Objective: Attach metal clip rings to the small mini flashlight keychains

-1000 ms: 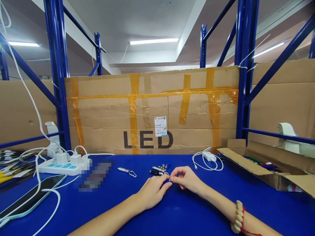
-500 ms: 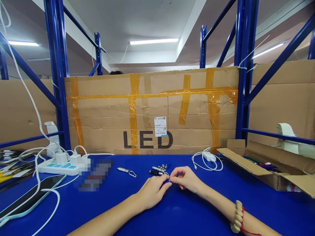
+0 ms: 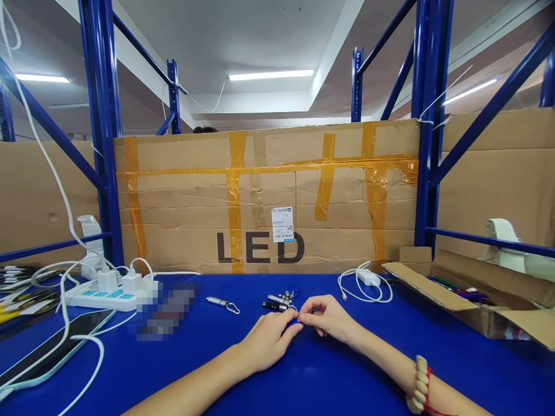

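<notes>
Left hand and right hand meet fingertip to fingertip over blue table, both pinching at a tiny item, too small and covered to identify. Black cylinder lies just beyond left fingers, small silver pieces clustered behind it; silver cylinder with clip is apart, to the left. White coiled cable sits right of the cluster, near open cardboard box.

Blue metal racking frames a taped cardboard panel beneath a white ceiling with lit tubes.
</notes>
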A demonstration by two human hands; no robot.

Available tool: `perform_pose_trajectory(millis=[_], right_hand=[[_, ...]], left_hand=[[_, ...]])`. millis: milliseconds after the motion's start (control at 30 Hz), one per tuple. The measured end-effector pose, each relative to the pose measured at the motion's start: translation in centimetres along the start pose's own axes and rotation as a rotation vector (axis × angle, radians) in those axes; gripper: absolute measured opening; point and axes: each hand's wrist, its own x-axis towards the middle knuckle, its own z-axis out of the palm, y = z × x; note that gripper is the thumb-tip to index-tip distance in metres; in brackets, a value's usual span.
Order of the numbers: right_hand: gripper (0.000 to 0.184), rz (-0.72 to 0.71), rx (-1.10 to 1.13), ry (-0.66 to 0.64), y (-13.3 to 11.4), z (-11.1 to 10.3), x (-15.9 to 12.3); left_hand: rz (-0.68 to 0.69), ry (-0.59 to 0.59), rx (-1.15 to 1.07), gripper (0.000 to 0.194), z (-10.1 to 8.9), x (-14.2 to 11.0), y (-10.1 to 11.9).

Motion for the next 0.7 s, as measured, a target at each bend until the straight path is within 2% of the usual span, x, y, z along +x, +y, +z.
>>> perform_pose_trajectory(millis=[700], right_hand=[[0.046, -0.007, 0.021, -0.029, 0.06, -0.03, -0.04]], left_hand=[[0.001, -0.004, 0.0, 0.019, -0.03, -0.08, 0.07]])
